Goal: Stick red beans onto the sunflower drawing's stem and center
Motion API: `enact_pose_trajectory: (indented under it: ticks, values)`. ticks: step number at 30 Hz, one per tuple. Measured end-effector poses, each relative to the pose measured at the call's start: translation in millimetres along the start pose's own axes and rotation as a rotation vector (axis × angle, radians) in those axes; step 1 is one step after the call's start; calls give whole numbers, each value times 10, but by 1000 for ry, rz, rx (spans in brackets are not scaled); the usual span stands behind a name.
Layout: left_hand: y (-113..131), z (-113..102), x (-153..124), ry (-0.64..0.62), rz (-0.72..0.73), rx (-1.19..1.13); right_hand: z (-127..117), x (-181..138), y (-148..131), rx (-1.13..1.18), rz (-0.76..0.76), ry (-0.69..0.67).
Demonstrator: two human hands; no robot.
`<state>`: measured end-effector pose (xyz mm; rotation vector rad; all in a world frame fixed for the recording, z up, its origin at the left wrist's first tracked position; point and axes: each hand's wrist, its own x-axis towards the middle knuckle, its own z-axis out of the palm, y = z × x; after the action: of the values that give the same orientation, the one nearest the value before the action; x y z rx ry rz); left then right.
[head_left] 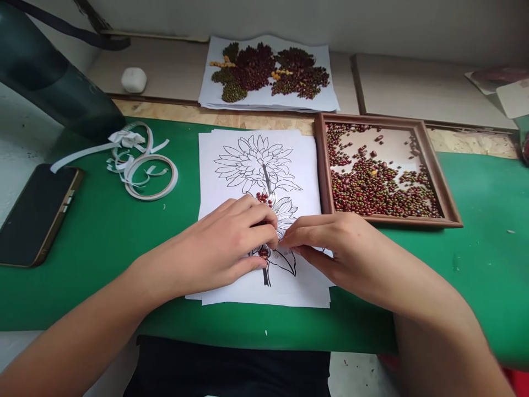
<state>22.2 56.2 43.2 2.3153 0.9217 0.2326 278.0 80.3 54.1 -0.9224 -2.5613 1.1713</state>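
A white sheet with a black line drawing of flowers (258,160) lies on top of a stack of paper. Dark red beans (264,198) sit on the flower's stem area, and a few more show under my left hand. My left hand (235,242) rests on the drawing with bent fingers, its thumb apart from the forefinger beside the lower beans. Opposite it, my right hand (330,237) has its fingertips drawn together at the lower flower and leaf. Whatever those fingertips hold, if anything, is too small to make out.
A brown framed tray (390,221) of red and green beans stands at right. Behind lies a sheet with finished bean pictures (264,105). Tape rolls (151,196), a phone (37,215), a dark bottle (53,77) and a white case (134,80) are at left.
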Motion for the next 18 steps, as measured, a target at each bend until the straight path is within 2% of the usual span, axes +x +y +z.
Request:
enact_pose_trajectory:
  ticks: [9,18]
  values:
    - [-17,-17,-21,17,69,17,-33,-30,-31,59,-40,22]
    - [-1,-9,12,12,63,8,59,12,-130,188,-97,-64]
